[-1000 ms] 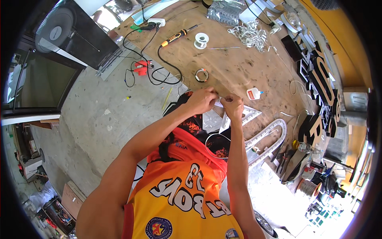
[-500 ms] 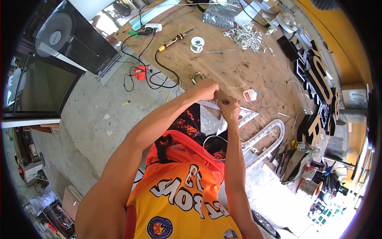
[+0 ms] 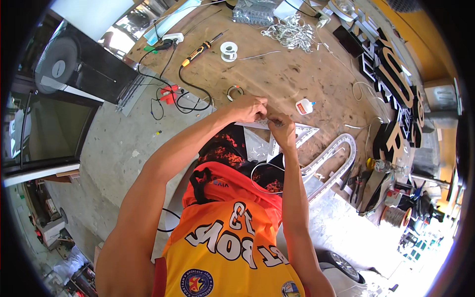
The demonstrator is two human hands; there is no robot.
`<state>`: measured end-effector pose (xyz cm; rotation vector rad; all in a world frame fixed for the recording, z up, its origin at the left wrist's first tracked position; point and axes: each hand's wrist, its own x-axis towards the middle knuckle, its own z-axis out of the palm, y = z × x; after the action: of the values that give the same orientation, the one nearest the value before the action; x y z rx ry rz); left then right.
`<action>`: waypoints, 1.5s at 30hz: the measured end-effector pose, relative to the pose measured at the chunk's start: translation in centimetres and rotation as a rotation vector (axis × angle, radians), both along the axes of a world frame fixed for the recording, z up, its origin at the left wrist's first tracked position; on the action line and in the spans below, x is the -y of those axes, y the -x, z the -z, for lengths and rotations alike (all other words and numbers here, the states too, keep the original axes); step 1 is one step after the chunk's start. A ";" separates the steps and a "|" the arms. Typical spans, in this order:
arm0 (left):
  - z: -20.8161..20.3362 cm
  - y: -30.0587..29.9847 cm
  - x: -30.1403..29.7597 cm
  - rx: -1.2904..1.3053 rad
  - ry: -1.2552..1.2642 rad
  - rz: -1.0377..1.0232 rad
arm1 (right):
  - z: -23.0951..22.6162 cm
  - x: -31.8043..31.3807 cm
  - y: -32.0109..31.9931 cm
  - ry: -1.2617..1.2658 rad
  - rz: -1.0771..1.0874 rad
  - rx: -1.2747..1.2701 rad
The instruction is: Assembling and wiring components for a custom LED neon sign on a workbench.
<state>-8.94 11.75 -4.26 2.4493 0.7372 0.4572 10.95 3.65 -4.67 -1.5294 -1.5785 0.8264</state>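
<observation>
Above the near edge of the wooden table, my left hand (image 3: 251, 108) and my right hand (image 3: 282, 129) work close together. Both have their fingertips pinched; whatever lies between them is too small to make out. Just beneath is a white letter-shaped frame (image 3: 308, 132) with a pointed corner, partly hidden by my right hand and forearm. To its right lies a U-shaped white frame (image 3: 349, 145) with small dots along its channel. A white wire (image 3: 253, 174) loops over my lap. Beyond my left hand sits a small ring of wire (image 3: 229, 91).
A soldering iron (image 3: 197, 53), a solder spool (image 3: 228, 51) and a small white glue bottle (image 3: 304, 106) lie on the table (image 3: 267, 74). Tangled white wires (image 3: 294, 33) are farther back. Black letter shapes (image 3: 393, 74) crowd the right side; pliers (image 3: 357, 190) lie near them.
The view has shifted, so the table items appear farther left and higher. My hands stay close together, fingers still pinched, with the left wrist turned slightly. Nothing on the table has visibly been moved.
</observation>
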 end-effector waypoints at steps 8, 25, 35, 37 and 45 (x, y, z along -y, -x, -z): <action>-0.2 0.4 -0.1 -0.004 -0.022 0.055 | -0.2 0.3 0.2 -0.055 0.027 -0.055; -0.6 1.0 -0.8 -0.085 -0.410 0.345 | 0.6 0.3 0.0 -0.059 0.035 -0.119; -0.6 1.1 -0.5 -0.115 -0.415 0.352 | 0.7 0.5 -0.3 -0.096 0.036 -0.095; -0.5 1.1 -0.5 -0.120 -0.419 0.351 | 0.7 0.5 -0.4 -0.116 0.034 -0.094; -0.1 1.1 -0.3 -0.126 -0.413 0.327 | 0.6 0.3 -0.2 -0.122 0.040 -0.069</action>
<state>-10.07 12.08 -4.14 2.9377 0.2950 0.3558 11.17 3.31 -5.26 -1.4263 -1.5157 0.7397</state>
